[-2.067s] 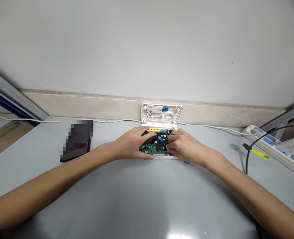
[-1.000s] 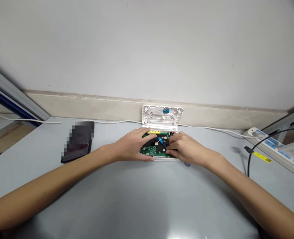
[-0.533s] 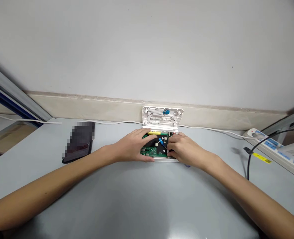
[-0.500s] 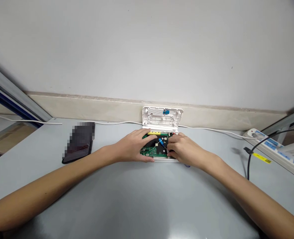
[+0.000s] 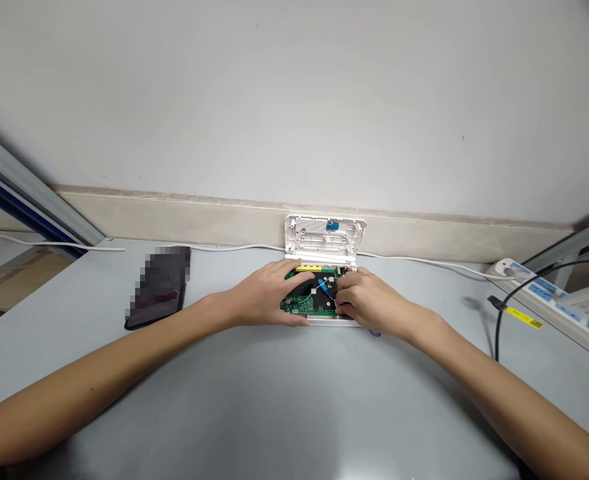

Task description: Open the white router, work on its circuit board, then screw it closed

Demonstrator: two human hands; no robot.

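Note:
A white electronics housing [image 5: 332, 321], resembling a network modem, lies on the table with its lid [image 5: 319, 241] raised at the back. Inside is a green circuit board [image 5: 305, 305] with a yellow port strip [image 5: 308, 269]. A thin white cable with a blue connector [image 5: 323, 288] crosses the black middle part. My left hand [image 5: 264, 293] grips the housing's left end, thumb along the front edge and fingers over the back. Curled over the right end, my right hand [image 5: 367, 299] has its fingers closed inside; whatever they pinch is hidden. A small bluish item [image 5: 375, 333] peeks out below it.
A black phone-like device [image 5: 162, 290], partly pixelated, lies at the left. At the right is a power strip [image 5: 539, 290] with a white adapter, beside a black cable [image 5: 498, 333] bearing a yellow tag [image 5: 523, 317]. A white cord [image 5: 234, 247] runs along the wall.
Both hands stay in place on the housing. The fingers of my right hand have shifted very slightly; the view has barely moved.

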